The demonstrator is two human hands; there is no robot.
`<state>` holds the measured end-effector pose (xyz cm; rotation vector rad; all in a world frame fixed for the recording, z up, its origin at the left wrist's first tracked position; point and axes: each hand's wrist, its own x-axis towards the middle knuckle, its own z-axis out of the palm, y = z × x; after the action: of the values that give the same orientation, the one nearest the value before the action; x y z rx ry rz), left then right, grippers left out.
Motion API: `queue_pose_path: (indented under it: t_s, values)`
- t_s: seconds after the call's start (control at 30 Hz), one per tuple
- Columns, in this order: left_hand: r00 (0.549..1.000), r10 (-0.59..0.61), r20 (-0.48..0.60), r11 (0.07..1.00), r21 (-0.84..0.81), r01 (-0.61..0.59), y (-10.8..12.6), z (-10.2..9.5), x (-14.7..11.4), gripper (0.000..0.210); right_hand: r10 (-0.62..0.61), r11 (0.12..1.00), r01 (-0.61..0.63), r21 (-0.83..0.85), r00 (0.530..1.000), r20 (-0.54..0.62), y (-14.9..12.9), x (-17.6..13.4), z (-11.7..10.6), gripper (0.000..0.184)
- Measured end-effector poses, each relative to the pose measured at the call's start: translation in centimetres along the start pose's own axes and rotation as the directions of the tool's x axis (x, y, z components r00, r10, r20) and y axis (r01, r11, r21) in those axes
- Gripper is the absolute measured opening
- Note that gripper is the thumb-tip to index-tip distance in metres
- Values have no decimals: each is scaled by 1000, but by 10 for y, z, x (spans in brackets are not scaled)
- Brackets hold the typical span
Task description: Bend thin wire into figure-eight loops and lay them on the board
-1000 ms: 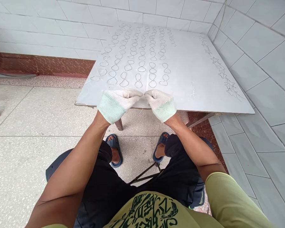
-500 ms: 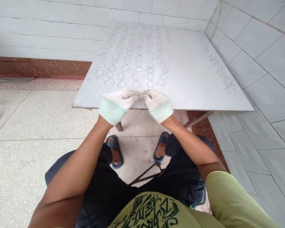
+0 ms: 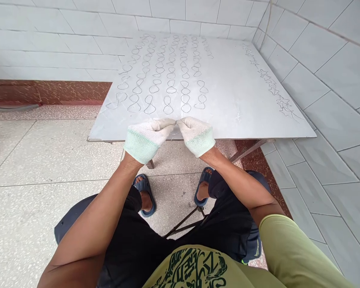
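Note:
My left hand and my right hand, both in white knit gloves with pale green cuffs, meet fingertip to fingertip over the front edge of a white board. Fingers and thumbs are pinched closed on a thin wire; only a faint strand of it shows below the fingertips, and the gloves hide its shape. Just beyond my hands lie several rows of thin wire pieces bent into figure-eights. Along the board's right side runs a line of star-shaped wire pieces.
Tiled walls border the board at the back and right. A wooden leg supports it from below. My feet in blue slippers rest on the speckled floor, with a dark metal stand between my legs.
My fingertips have come closer together and now appear to touch. The view has shifted slightly, so the board sits a little further left. The laid-out wire pieces look unchanged.

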<state>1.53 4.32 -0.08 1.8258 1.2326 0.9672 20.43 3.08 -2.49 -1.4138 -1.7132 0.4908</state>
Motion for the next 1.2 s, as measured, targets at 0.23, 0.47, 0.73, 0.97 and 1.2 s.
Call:
queue_pose_path:
  t_s: [0.23,0.47,0.73,0.97,1.2]
  values:
    - [999,21,-39,998,59,-18,-4,6,-1,33,41,998,-41,43,999,3,-3,0,0,48]
    - [998,67,4,992,107,-67,-10,6,1,38,66,995,-66,75,998,6,-5,1,3,44]
    - [996,80,33,990,115,-83,-8,6,0,37,39,998,-40,45,999,27,-2,0,2,40]
    - [998,-28,-57,999,-41,25,2,8,2,30,141,979,-147,141,989,52,-10,7,3,37]
    - [978,-140,-154,977,-184,111,6,7,0,35,228,811,-282,513,959,166,-8,12,7,22]
